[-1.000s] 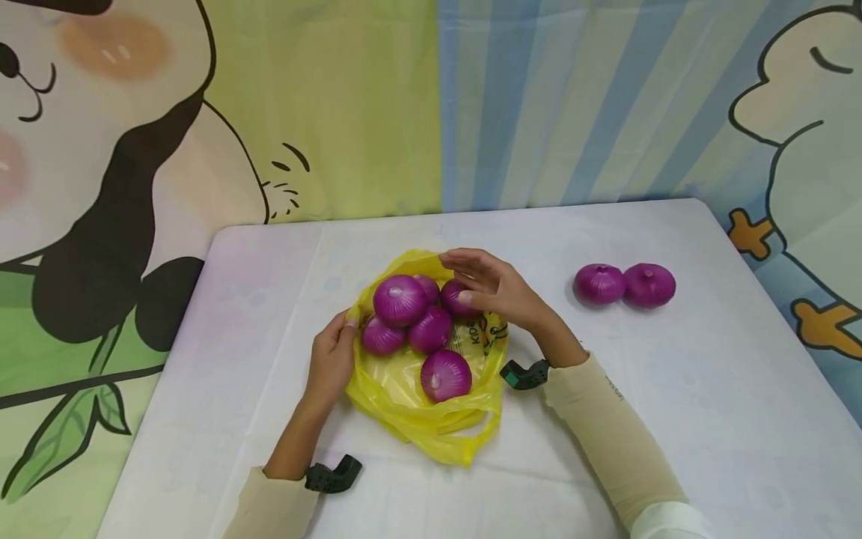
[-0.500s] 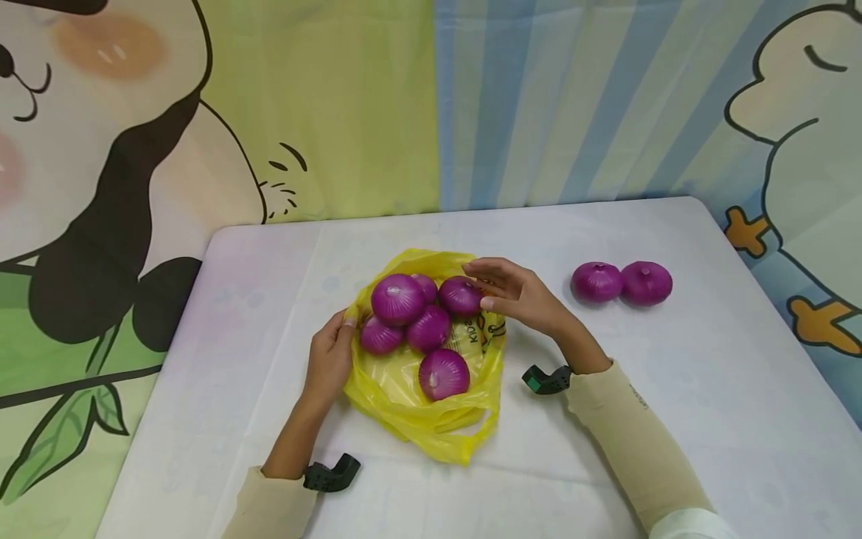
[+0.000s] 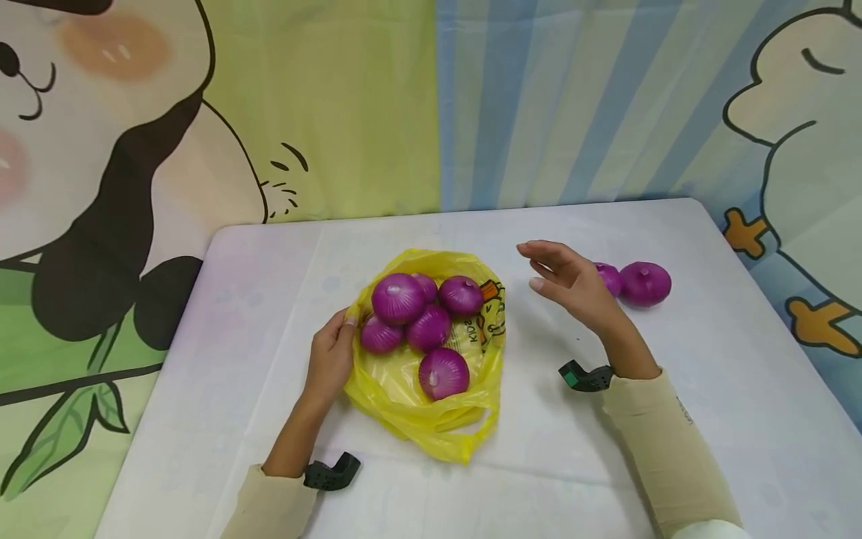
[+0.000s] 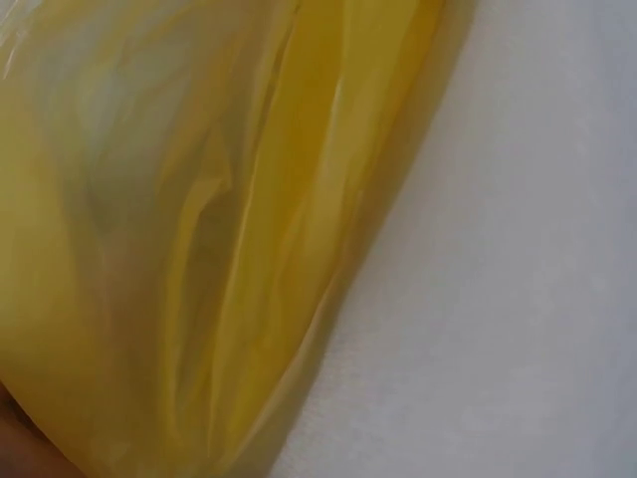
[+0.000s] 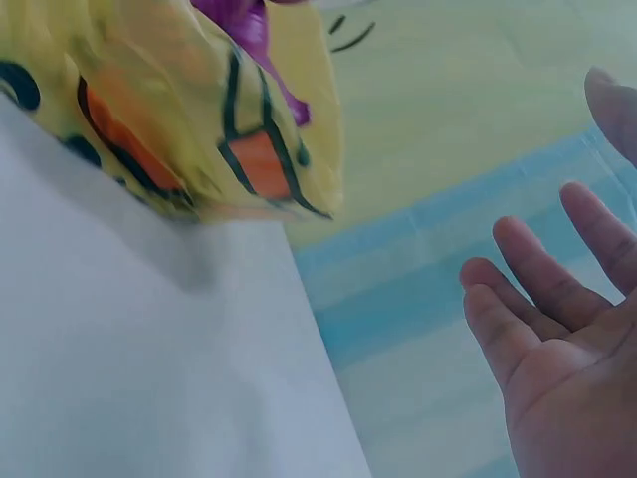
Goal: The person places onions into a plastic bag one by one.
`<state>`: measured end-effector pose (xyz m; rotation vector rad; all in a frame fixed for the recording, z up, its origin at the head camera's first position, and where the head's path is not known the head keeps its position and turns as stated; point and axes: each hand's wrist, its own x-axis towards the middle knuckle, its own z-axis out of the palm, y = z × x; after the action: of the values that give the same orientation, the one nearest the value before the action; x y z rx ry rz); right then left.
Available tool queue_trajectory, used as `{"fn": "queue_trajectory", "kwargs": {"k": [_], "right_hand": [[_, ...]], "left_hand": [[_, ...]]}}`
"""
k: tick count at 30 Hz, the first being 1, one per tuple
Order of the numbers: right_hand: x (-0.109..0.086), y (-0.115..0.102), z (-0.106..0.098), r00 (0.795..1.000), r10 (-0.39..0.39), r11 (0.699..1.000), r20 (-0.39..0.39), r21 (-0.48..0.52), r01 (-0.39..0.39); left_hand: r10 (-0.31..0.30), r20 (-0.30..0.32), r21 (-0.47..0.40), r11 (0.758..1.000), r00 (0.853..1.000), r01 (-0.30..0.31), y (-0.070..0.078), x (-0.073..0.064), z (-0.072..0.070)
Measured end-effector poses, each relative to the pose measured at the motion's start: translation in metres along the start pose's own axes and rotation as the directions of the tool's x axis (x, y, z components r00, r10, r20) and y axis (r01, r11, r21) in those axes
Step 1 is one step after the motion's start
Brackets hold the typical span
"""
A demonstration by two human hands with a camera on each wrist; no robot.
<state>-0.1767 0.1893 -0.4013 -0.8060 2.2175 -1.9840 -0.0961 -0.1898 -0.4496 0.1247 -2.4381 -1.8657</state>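
A yellow plastic bag [image 3: 397, 382] lies spread on the table with its mouth facing up. Several purple onions [image 3: 399, 299] are inside, most clustered toward the back and one onion [image 3: 444, 373] nearer the front. My left hand [image 3: 330, 359] pinches the bag's left rim, thumb on the inner side. Between the bag and two onions on the right, my right hand [image 3: 581, 290] hovers with loosely extended fingers and holds nothing. It partly hides the nearer onion [image 3: 608, 277]; the other onion [image 3: 645, 284] touches or nearly touches it. The right wrist view shows that hand's spread fingers [image 5: 537, 269].
The white table [image 3: 269, 299] ends at a printed curtain [image 3: 377, 112] behind it. A dark camera mount [image 3: 333, 471] sits at the left wrist and another camera mount [image 3: 586, 376] at the right wrist.
My right hand has left the onion at the bag's back right and moved right, now partly covering one of the table onions. My left hand keeps its grip on the rim.
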Motion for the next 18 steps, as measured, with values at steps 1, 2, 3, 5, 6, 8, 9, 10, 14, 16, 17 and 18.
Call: {"fn": "queue_trajectory", "kwargs": {"k": [1,2,3,5,6,8,9,10,14,16,17,18], "right_hand": [[-0.002,-0.001,-0.004,1.000,0.004,1.000,-0.020,-0.017,-0.005],[-0.004,-0.001,-0.008,0.999,0.009,0.999,-0.039,-0.030,-0.010],[-0.006,-0.001,-0.012,0.998,0.012,0.999,-0.056,-0.044,-0.015],[-0.010,-0.001,-0.019,0.996,0.015,0.998,-0.088,-0.066,-0.021],[-0.013,-0.001,-0.022,0.995,0.015,0.998,-0.101,-0.061,-0.021],[-0.016,-0.001,-0.028,0.992,0.009,1.000,-0.126,-0.028,-0.013],[-0.018,-0.001,-0.031,0.990,0.006,1.000,-0.139,-0.019,-0.009],[-0.020,-0.001,-0.033,0.988,0.004,1.000,-0.153,-0.009,-0.005],[-0.025,0.001,-0.043,0.980,-0.009,1.000,-0.197,0.011,0.011],[-0.027,0.003,-0.048,0.979,-0.007,1.000,-0.206,0.007,0.008],[-0.029,0.004,-0.050,0.979,-0.002,1.000,-0.205,0.005,0.003],[-0.030,0.005,-0.052,0.979,0.003,1.000,-0.203,0.004,-0.002]], "left_hand": [[-0.001,-0.002,0.001,1.000,1.000,0.001,0.000,0.000,0.000],[-0.002,-0.002,0.002,1.000,1.000,0.002,0.000,0.000,-0.001],[-0.002,-0.001,0.003,1.000,1.000,0.002,-0.001,0.000,-0.001],[-0.005,0.000,0.005,1.000,1.000,0.005,-0.001,0.000,-0.001],[-0.006,0.000,0.009,1.000,1.000,0.006,-0.002,0.000,-0.001],[-0.008,0.003,0.016,1.000,1.000,0.008,-0.002,0.000,0.000],[-0.009,0.003,0.021,1.000,1.000,0.009,-0.002,-0.001,0.000],[-0.012,0.003,0.026,1.000,1.000,0.011,-0.002,-0.001,0.000],[-0.016,0.001,0.039,0.999,1.000,0.015,-0.001,-0.001,0.000],[-0.014,-0.001,0.041,0.999,1.000,0.014,0.000,-0.001,0.000],[-0.012,0.000,0.041,0.999,1.000,0.012,0.000,-0.001,0.000],[-0.009,0.000,0.042,0.999,1.000,0.009,0.000,0.000,-0.001]]}}
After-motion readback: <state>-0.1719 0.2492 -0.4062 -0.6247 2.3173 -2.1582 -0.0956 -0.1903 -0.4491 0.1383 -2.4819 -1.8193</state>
